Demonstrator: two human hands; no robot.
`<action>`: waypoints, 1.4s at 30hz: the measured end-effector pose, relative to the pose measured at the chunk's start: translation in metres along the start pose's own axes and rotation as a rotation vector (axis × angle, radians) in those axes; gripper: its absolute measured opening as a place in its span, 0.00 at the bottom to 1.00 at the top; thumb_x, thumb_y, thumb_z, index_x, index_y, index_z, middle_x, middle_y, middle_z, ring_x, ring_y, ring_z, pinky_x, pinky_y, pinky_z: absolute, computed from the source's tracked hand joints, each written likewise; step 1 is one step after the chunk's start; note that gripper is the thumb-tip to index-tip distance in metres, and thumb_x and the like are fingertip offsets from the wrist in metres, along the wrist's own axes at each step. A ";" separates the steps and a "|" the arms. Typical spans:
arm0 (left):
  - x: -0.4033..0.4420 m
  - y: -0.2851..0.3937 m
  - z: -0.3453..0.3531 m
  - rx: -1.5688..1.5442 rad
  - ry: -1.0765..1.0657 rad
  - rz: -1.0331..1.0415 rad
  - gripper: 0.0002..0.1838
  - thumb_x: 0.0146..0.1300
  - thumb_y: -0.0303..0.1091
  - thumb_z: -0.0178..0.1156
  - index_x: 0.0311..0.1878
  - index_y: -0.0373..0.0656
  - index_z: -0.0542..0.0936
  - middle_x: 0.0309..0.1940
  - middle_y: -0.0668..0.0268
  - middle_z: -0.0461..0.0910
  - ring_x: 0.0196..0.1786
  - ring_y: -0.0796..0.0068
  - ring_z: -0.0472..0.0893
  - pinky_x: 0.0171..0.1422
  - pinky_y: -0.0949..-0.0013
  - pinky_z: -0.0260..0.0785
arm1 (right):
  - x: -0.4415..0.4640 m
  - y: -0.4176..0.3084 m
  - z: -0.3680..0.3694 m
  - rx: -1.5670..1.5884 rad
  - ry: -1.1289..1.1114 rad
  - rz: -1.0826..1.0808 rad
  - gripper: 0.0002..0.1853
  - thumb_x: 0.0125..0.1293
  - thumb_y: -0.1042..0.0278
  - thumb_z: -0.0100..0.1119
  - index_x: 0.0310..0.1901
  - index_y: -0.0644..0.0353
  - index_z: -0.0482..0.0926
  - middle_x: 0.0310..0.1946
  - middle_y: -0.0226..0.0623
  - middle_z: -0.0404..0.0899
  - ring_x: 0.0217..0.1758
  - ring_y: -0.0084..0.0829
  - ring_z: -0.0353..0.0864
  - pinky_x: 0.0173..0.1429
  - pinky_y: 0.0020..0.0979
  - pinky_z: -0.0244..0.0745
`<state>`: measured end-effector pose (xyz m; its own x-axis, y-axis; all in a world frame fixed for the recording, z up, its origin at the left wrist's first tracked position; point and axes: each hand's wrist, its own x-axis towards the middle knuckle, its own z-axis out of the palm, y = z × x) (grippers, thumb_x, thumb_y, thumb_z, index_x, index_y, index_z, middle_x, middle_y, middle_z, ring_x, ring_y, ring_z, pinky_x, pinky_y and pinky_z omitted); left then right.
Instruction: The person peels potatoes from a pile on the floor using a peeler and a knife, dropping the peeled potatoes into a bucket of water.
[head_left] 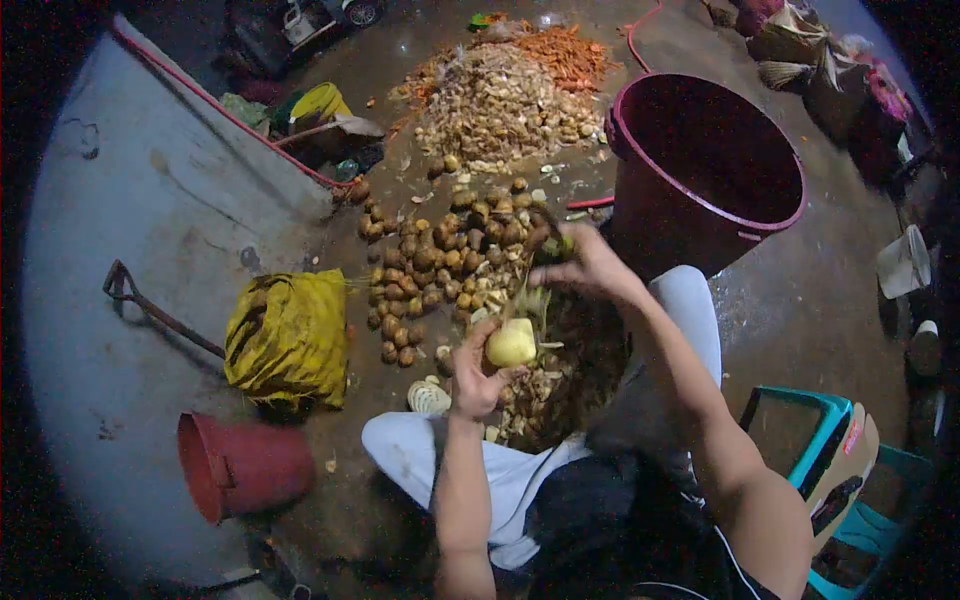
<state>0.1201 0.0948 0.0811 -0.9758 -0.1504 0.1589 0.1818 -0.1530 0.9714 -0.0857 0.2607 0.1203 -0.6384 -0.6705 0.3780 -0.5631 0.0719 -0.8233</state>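
My left hand (478, 372) is closed around a pale yellow, peeled potato (512, 343) in front of my knees. Up and to the right of it, my right hand (590, 268) is curled, with something dark and green at its fingers that is too blurred to name. Thin peel strips (537, 305) hang between the two hands. Beyond them, many brown, unpeeled potatoes (425, 258) lie heaped on the wet floor. Peelings (540, 390) cover the ground between my legs, and a stack of white slices (429, 397) rests by my left knee.
A large maroon tub (640, 190) stands at the right, past my knee. Farther off is a mound of pale peelings (500, 110) with orange peelings (570, 60). On the left are a yellow sack (290, 335), a shovel handle (165, 315) and a red bucket (255, 465). A teal stool (815, 405) is at my right.
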 end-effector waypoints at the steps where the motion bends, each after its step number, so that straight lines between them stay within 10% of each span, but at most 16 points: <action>1: 0.003 0.014 0.012 -0.031 0.033 0.060 0.39 0.50 0.32 0.75 0.64 0.32 0.67 0.59 0.56 0.73 0.60 0.66 0.75 0.64 0.63 0.69 | 0.001 0.009 -0.007 0.010 0.030 0.097 0.22 0.47 0.64 0.78 0.42 0.63 0.79 0.37 0.33 0.82 0.43 0.25 0.77 0.53 0.32 0.72; 5: 0.006 0.019 0.012 -0.452 0.047 0.043 0.41 0.51 0.46 0.74 0.62 0.31 0.68 0.58 0.56 0.75 0.60 0.63 0.76 0.65 0.63 0.68 | 0.005 0.010 -0.013 0.031 0.046 0.126 0.22 0.48 0.64 0.78 0.41 0.63 0.79 0.40 0.34 0.81 0.46 0.26 0.77 0.56 0.31 0.71; 18: -0.002 -0.015 0.008 -0.778 0.165 -0.002 0.40 0.51 0.42 0.73 0.65 0.36 0.68 0.61 0.57 0.71 0.64 0.61 0.71 0.68 0.58 0.65 | 0.000 0.029 0.001 0.102 0.225 0.077 0.21 0.48 0.75 0.74 0.44 0.64 0.78 0.44 0.29 0.80 0.46 0.22 0.78 0.52 0.27 0.73; 26: 0.000 0.004 0.001 -0.715 0.120 0.027 0.43 0.54 0.41 0.72 0.69 0.37 0.61 0.60 0.57 0.71 0.57 0.64 0.74 0.50 0.67 0.73 | -0.011 0.054 0.015 -0.017 0.065 0.085 0.23 0.51 0.75 0.69 0.50 0.67 0.76 0.41 0.34 0.82 0.47 0.23 0.78 0.56 0.29 0.72; 32: 0.002 0.017 0.001 -0.636 0.219 0.104 0.44 0.51 0.41 0.73 0.68 0.36 0.62 0.59 0.55 0.73 0.59 0.61 0.75 0.44 0.74 0.77 | -0.017 0.034 0.036 -0.298 -0.062 0.138 0.27 0.56 0.65 0.69 0.57 0.62 0.73 0.44 0.52 0.79 0.48 0.51 0.80 0.53 0.42 0.74; 36: 0.000 0.014 -0.010 -0.592 0.220 0.088 0.43 0.52 0.40 0.73 0.68 0.36 0.63 0.60 0.55 0.71 0.62 0.58 0.73 0.61 0.62 0.70 | -0.023 -0.001 0.048 -0.407 -0.098 0.329 0.24 0.67 0.61 0.56 0.60 0.64 0.65 0.46 0.59 0.73 0.44 0.61 0.78 0.49 0.48 0.74; 39: 0.000 0.010 -0.011 -0.568 0.250 0.109 0.43 0.52 0.39 0.72 0.68 0.35 0.62 0.61 0.54 0.70 0.63 0.57 0.72 0.69 0.57 0.66 | -0.020 -0.008 0.057 -0.054 -0.083 -0.206 0.14 0.73 0.61 0.47 0.46 0.67 0.70 0.38 0.55 0.75 0.34 0.53 0.77 0.42 0.43 0.72; 42: 0.000 0.019 -0.008 -0.561 0.268 0.075 0.43 0.53 0.38 0.71 0.69 0.34 0.61 0.62 0.54 0.70 0.63 0.59 0.72 0.67 0.60 0.67 | -0.027 -0.032 0.056 0.109 -0.314 0.093 0.14 0.73 0.62 0.48 0.41 0.68 0.71 0.29 0.51 0.74 0.31 0.46 0.76 0.40 0.41 0.71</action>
<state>0.1251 0.0837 0.0981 -0.9065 -0.4096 0.1023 0.3559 -0.6112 0.7069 -0.0210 0.2351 0.1123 -0.4821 -0.8606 0.1643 -0.4399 0.0756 -0.8949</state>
